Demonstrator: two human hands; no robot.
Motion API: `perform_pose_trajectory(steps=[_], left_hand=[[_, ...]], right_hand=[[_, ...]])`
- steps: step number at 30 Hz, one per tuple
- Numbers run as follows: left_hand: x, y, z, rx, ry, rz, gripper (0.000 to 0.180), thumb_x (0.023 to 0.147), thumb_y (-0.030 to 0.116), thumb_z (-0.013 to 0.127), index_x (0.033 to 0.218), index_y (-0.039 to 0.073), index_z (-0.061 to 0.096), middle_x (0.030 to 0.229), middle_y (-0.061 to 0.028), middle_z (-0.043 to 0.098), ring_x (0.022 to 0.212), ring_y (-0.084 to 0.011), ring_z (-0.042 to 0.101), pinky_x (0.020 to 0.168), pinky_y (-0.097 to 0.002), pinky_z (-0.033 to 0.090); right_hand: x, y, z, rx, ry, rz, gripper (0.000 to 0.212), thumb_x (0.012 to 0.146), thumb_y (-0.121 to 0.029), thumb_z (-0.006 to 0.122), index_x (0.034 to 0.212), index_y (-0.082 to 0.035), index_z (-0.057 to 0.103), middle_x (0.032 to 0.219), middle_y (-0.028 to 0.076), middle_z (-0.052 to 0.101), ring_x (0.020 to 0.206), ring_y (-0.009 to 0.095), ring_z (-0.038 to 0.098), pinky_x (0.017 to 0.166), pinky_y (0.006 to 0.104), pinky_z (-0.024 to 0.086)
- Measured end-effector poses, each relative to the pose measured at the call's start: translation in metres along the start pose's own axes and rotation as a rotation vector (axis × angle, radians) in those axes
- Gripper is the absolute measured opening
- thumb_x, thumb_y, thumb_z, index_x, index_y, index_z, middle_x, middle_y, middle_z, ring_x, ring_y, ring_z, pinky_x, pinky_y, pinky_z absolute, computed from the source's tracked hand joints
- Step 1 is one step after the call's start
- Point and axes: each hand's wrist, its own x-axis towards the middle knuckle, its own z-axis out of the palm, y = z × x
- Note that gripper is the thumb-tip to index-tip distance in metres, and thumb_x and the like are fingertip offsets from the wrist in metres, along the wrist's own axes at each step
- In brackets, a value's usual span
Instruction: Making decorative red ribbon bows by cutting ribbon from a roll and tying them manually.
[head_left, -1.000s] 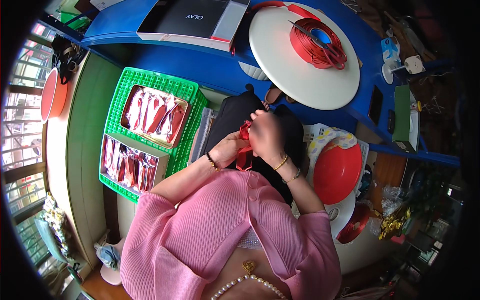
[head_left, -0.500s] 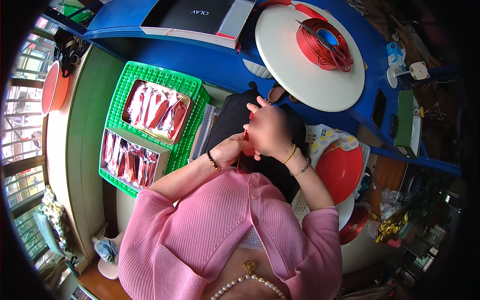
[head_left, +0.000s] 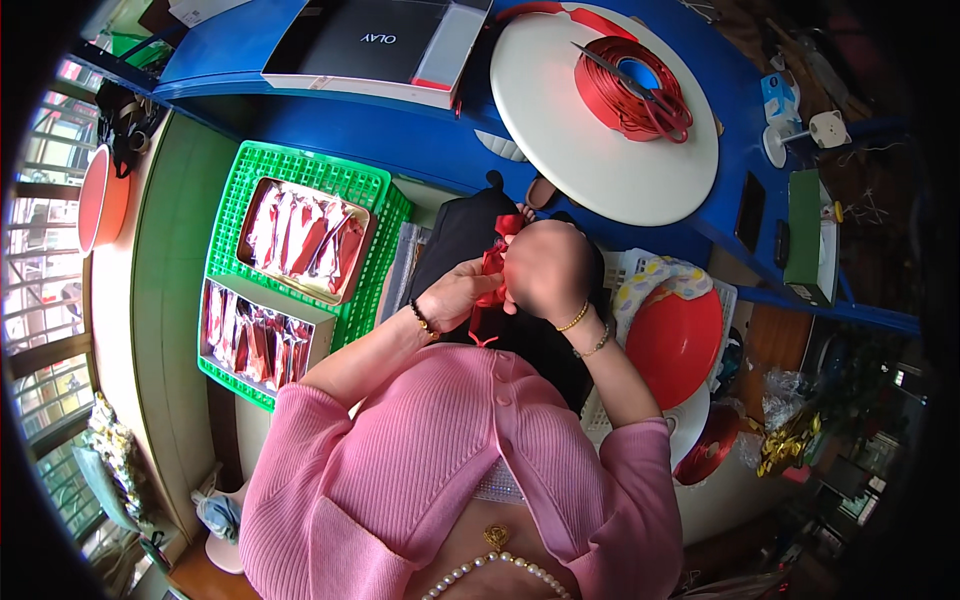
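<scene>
Both hands meet in front of my chest over a shiny red ribbon (head_left: 487, 322), which looks folded into sections with thin strands at its lower end. My left hand (head_left: 450, 298) pinches it from the left between thumb and fingers. My right hand (head_left: 548, 270) closes on it from the right, with fingertips against the ribbon; much of this hand is blurred. The ribbon's upper part stands above the fingers. Beyond, a roll of red ribbon (head_left: 607, 95) with a blue core lies on a round white board (head_left: 540, 150), and scissors (head_left: 652, 97) rest across the roll.
At left, a green plastic crate (head_left: 385, 222) holds a tin (head_left: 362, 262) and a white box (head_left: 322, 340) of red foil-like packets. A blue table (head_left: 330, 130) bears a black box (head_left: 350, 45). Right of me are a red basin (head_left: 680, 345) and a green box (head_left: 803, 235).
More of the red ribbon shows above and below my fingers, its lower end now with thin strands. My right hand has shifted slightly right and down. The whole view has tilted a little.
</scene>
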Motion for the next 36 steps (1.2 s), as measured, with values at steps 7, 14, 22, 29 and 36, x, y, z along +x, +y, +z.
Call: perform_pose_trajectory(steps=[7,14,22,29,36], left_hand=[[0.005,0.008,-0.006,0.171,-0.015,0.050,0.014,0.092,0.006,0.042,0.101,0.002,0.052,0.083,-0.0078,0.061,0.073,-0.0169,0.061,0.073,-0.0282,0.049],[0.028,0.012,-0.018,0.400,0.146,0.253,0.014,0.089,0.004,0.046,0.099,0.001,0.054,0.082,-0.0063,0.062,0.071,-0.0125,0.061,0.066,-0.0257,0.050],[0.017,0.024,-0.022,0.528,0.014,0.205,0.016,0.087,0.001,0.046,0.101,0.000,0.052,0.083,-0.0074,0.062,0.074,-0.0132,0.062,0.067,-0.0257,0.049],[0.009,0.021,-0.016,0.390,-0.057,0.091,0.018,0.090,0.002,0.043,0.106,0.000,0.049,0.088,-0.0087,0.061,0.075,-0.0147,0.062,0.068,-0.0267,0.050],[0.010,0.021,-0.020,0.437,-0.109,0.033,0.016,0.094,0.007,0.041,0.107,0.002,0.049,0.090,-0.0073,0.061,0.078,-0.0144,0.061,0.073,-0.0270,0.049]], right_hand=[[0.010,0.006,0.005,0.076,0.020,-0.019,0.014,0.066,-0.009,0.073,0.075,-0.012,0.063,0.075,-0.001,0.053,0.070,0.018,0.051,0.064,0.0323,0.037],[0.001,-0.009,0.003,-0.038,-0.017,-0.074,0.014,0.069,-0.005,0.069,0.076,-0.011,0.059,0.082,-0.001,0.057,0.070,0.018,0.052,0.065,0.0332,0.036],[0.006,-0.006,0.003,0.205,-0.143,-0.003,0.012,0.079,-0.007,0.061,0.075,-0.010,0.050,0.068,0.000,0.055,0.062,0.019,0.053,0.065,0.0333,0.036],[0.022,0.005,-0.011,0.277,-0.345,0.084,0.013,0.077,-0.006,0.061,0.071,-0.008,0.050,0.062,0.003,0.055,0.057,0.021,0.054,0.065,0.0331,0.037],[0.024,0.007,-0.008,0.244,-0.310,0.093,0.012,0.077,-0.007,0.062,0.072,-0.008,0.051,0.060,0.004,0.054,0.056,0.022,0.054,0.066,0.0327,0.037]])
